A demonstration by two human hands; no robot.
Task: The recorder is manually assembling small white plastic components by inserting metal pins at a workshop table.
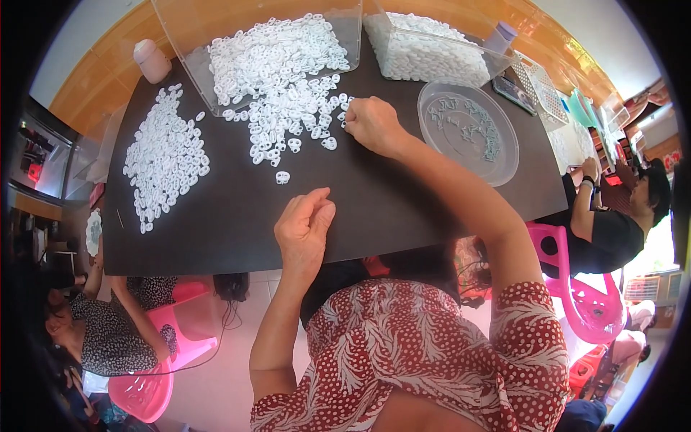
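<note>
My left hand (304, 226) is over the near part of the dark table, its fingers curled and pressed together; whatever they may hold cannot be made out. Further off, my right hand (374, 126) reaches to the right edge of a loose heap of small white plastic pieces with holes (291, 108). Its fingers are bent closed, and their tips are hidden from view. A single white piece (283, 177) lies between the heap and my left hand. The heap spills out of a clear plastic bin (354, 39) lying open toward me.
Another pile of white pieces (165, 155) covers the table's left. At right are a round clear tray (507, 169) with small greenish parts, a phone (514, 94) and a second clear bin (389, 54). Bottles (151, 61) stand behind. People sit at both sides near pink chairs (576, 299).
</note>
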